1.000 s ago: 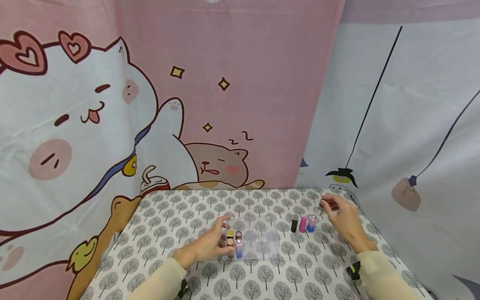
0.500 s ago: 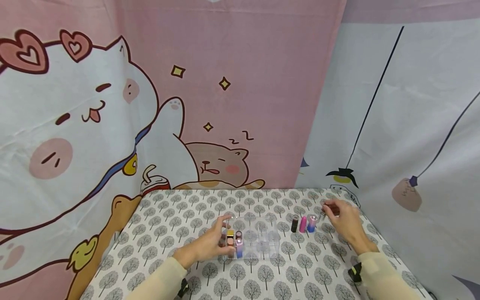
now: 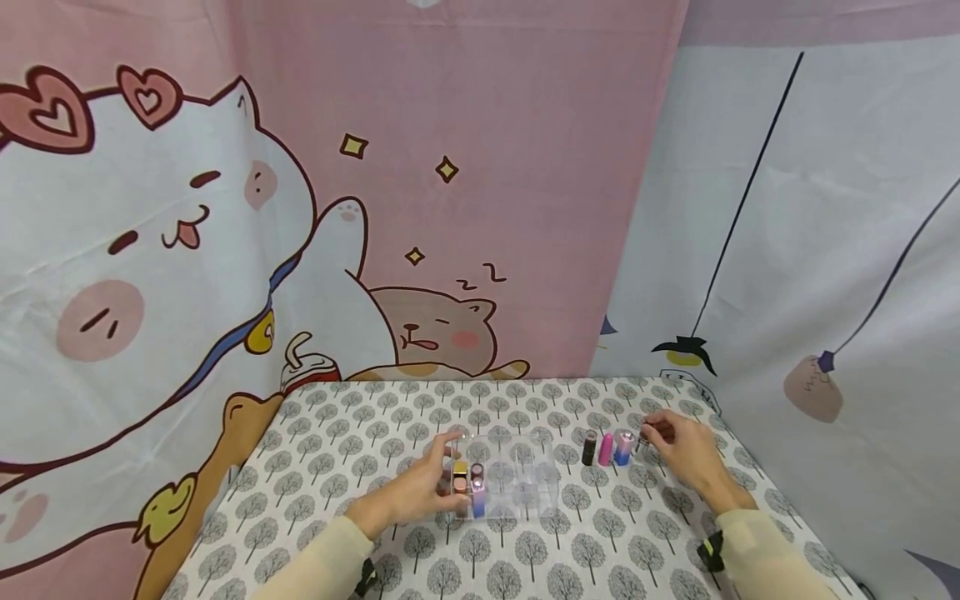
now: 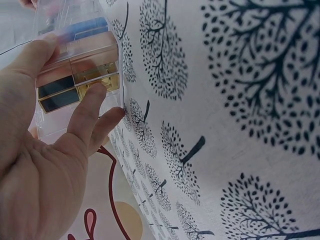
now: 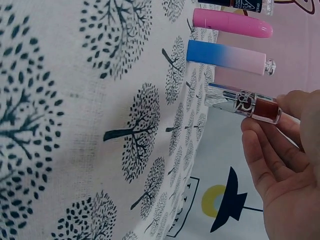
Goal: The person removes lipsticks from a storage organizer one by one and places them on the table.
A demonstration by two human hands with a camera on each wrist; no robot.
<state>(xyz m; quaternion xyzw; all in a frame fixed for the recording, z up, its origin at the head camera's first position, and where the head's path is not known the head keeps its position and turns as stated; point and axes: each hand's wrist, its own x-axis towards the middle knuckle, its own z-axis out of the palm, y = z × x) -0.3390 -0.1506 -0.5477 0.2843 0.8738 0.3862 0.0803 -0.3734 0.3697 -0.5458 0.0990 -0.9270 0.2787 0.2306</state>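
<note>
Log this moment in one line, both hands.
left hand: grips clear organizer | right hand: pinches silver-red tube | upright nearby: black tube, magenta tube, blue-pink tube

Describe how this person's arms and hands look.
The left hand and right hand are gloveless. The left sleeve and right sleeve are plain pale cream, ending near the wrists. A black piece marked yellow-green sits by the right one; a small dark piece shows by the left.

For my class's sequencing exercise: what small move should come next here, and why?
Probably lift the lip gloss tube toward the clear organizer: the right hand pinches its upper end beside the blue-and-pink tube, the left hand grips the organizer, and the organizer's right-side compartments look unfilled.
</note>
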